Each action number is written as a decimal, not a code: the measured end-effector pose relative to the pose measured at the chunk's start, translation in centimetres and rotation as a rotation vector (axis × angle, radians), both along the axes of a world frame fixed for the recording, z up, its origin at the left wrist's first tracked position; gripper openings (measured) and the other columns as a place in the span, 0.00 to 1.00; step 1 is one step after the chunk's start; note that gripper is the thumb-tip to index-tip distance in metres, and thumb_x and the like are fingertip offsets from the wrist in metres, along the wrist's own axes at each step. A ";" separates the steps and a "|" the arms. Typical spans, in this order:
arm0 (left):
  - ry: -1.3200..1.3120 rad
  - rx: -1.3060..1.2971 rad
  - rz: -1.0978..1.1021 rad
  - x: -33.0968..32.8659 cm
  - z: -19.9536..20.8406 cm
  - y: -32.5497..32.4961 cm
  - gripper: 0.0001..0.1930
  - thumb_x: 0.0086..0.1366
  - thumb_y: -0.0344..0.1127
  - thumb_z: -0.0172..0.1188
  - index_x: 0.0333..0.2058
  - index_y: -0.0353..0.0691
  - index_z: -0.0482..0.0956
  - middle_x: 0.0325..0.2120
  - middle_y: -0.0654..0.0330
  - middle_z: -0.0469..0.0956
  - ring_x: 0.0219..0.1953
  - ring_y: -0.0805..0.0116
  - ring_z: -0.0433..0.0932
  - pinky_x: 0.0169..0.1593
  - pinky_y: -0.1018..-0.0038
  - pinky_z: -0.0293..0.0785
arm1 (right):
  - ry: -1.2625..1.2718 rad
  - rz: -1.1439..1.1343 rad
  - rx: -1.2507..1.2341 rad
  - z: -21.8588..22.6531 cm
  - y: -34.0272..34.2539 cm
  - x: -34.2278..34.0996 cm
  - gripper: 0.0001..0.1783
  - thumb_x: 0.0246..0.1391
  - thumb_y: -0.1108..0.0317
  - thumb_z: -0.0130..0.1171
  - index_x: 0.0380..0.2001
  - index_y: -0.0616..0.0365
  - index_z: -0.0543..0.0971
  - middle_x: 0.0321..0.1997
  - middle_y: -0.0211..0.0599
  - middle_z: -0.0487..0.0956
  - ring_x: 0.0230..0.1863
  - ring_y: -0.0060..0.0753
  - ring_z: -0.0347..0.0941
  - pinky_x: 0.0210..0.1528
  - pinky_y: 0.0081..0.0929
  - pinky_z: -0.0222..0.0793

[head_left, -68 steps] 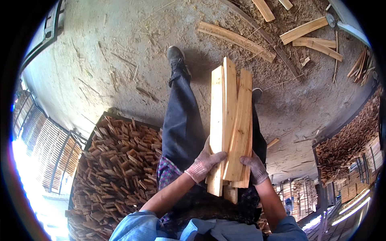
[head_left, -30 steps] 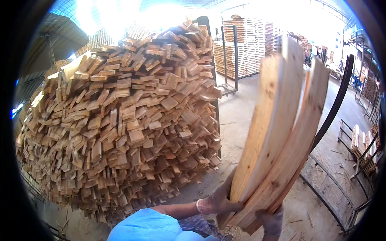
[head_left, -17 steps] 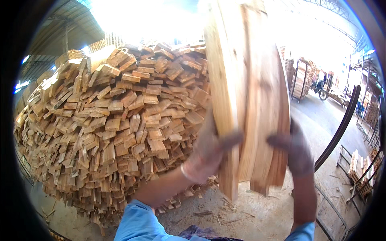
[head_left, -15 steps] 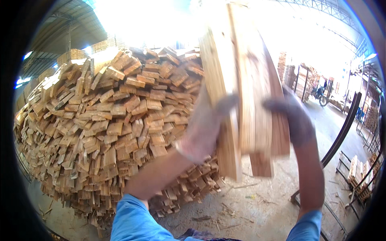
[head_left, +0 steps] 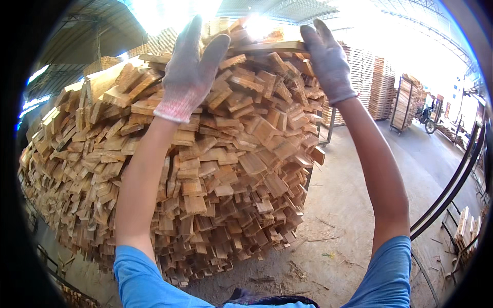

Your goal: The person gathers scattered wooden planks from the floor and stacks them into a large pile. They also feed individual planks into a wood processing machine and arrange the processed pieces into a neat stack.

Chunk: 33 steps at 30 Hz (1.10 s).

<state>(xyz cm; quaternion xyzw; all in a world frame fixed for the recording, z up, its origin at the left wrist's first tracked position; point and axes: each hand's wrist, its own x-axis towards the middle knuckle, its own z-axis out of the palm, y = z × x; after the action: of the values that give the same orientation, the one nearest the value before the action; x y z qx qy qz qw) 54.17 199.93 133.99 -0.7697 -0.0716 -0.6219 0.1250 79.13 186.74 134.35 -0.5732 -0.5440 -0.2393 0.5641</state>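
Observation:
Both my hands, in grey-palmed work gloves, reach out over the top of a big heap of short sawn boards [head_left: 246, 169]. My left hand [head_left: 186, 77] is open, thumb and fingers spread, above the upper boards with nothing in its grasp. To its right, my right hand [head_left: 329, 66] is also open, fingers raised, by the end of a pale board [head_left: 269, 47] lying across the top of the heap. Whether that hand touches the board's end is hard to tell. Glare washes out part of the heap's top.
Tall stacks of boards [head_left: 381, 87] stand behind on the right, near a wheeled rack of wood [head_left: 403, 105] and a motorbike [head_left: 427, 115]. Curved dark metal bars [head_left: 454, 182] rise at the right. Wood scraps litter the concrete floor [head_left: 328, 226].
Half a second ago both hands held several boards upright in front of me. Now the hands are farther forward over the heap, spread apart, and have let the boards go.

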 end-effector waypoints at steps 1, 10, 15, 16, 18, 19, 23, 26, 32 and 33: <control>-0.009 0.032 0.054 0.9 -0.1 0.6 0.47 0.71 0.70 0.45 0.71 0.33 0.55 0.69 0.41 0.60 0.73 0.50 0.58 0.74 0.60 0.56 | 0.184 0.201 0.033 -0.5 -0.3 -1.3 0.48 0.60 0.37 0.58 0.70 0.62 0.63 0.68 0.59 0.70 0.63 0.52 0.73 0.61 0.39 0.75; -0.076 0.049 -0.189 10.1 0.2 5.7 0.11 0.67 0.38 0.59 0.44 0.40 0.75 0.47 0.51 0.75 0.46 0.53 0.76 0.47 0.63 0.78 | -0.369 -0.048 0.288 0.8 6.9 -1.2 0.50 0.59 0.31 0.54 0.68 0.64 0.64 0.65 0.57 0.72 0.69 0.54 0.66 0.72 0.50 0.56; -0.032 0.437 0.131 10.4 -0.6 5.7 0.08 0.69 0.35 0.54 0.43 0.42 0.77 0.42 0.51 0.76 0.43 0.50 0.77 0.46 0.59 0.77 | -0.220 -0.203 0.203 -0.9 14.1 0.4 0.49 0.58 0.28 0.52 0.69 0.55 0.65 0.67 0.53 0.71 0.71 0.56 0.61 0.71 0.57 0.54; 0.022 0.513 0.288 9.8 -0.7 4.8 0.09 0.71 0.35 0.53 0.44 0.43 0.78 0.42 0.51 0.78 0.43 0.48 0.77 0.46 0.58 0.76 | -0.197 -0.090 0.232 -1.0 14.1 0.3 0.49 0.57 0.27 0.52 0.68 0.54 0.66 0.67 0.52 0.71 0.71 0.56 0.61 0.71 0.57 0.53; -0.001 0.432 0.309 9.9 -0.5 4.0 0.28 0.72 0.52 0.51 0.60 0.36 0.72 0.56 0.45 0.75 0.57 0.46 0.76 0.59 0.59 0.74 | -0.185 -0.083 0.397 -0.8 14.0 -0.2 0.40 0.58 0.36 0.54 0.63 0.55 0.71 0.61 0.49 0.75 0.64 0.53 0.67 0.66 0.51 0.58; -0.014 0.421 0.313 10.6 -0.4 3.2 0.35 0.69 0.61 0.51 0.59 0.34 0.73 0.53 0.43 0.77 0.56 0.47 0.77 0.59 0.59 0.72 | -0.192 -0.199 0.526 -1.0 14.3 -0.6 0.32 0.59 0.45 0.57 0.58 0.57 0.75 0.55 0.48 0.78 0.56 0.50 0.74 0.62 0.46 0.65; 0.167 0.428 0.445 9.5 -0.4 3.6 0.32 0.69 0.59 0.51 0.57 0.36 0.74 0.52 0.46 0.77 0.54 0.50 0.76 0.60 0.58 0.70 | -0.174 -0.066 0.411 -0.8 15.4 0.4 0.38 0.61 0.41 0.52 0.64 0.58 0.68 0.64 0.51 0.71 0.68 0.53 0.63 0.70 0.53 0.52; 0.320 0.692 0.776 6.9 0.4 9.7 0.15 0.72 0.38 0.52 0.53 0.46 0.78 0.48 0.50 0.78 0.48 0.45 0.76 0.52 0.52 0.75 | -0.187 -0.043 0.077 -0.9 14.4 -0.2 0.41 0.63 0.39 0.45 0.68 0.59 0.64 0.68 0.54 0.67 0.72 0.54 0.57 0.73 0.52 0.48; 0.390 0.688 0.730 10.4 -0.6 13.1 0.20 0.72 0.39 0.54 0.60 0.44 0.73 0.56 0.50 0.75 0.56 0.47 0.74 0.59 0.54 0.72 | -0.213 -0.135 0.276 -9.0 12.9 4.1 0.46 0.55 0.29 0.53 0.65 0.53 0.71 0.71 0.48 0.66 0.73 0.52 0.58 0.72 0.54 0.49; 0.401 0.668 0.718 9.9 -1.7 14.1 0.21 0.72 0.39 0.55 0.61 0.43 0.72 0.57 0.50 0.74 0.57 0.47 0.73 0.60 0.54 0.72 | -0.147 -0.087 0.169 -13.3 11.2 3.4 0.47 0.55 0.30 0.55 0.66 0.55 0.69 0.71 0.49 0.67 0.74 0.54 0.57 0.74 0.52 0.47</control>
<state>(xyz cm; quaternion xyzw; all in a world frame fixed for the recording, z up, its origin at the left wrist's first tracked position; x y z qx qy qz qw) 64.11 214.07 132.29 -0.7187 -0.1035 -0.3696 0.5797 82.52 197.99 121.07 -0.5277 -0.5361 -0.3500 0.5582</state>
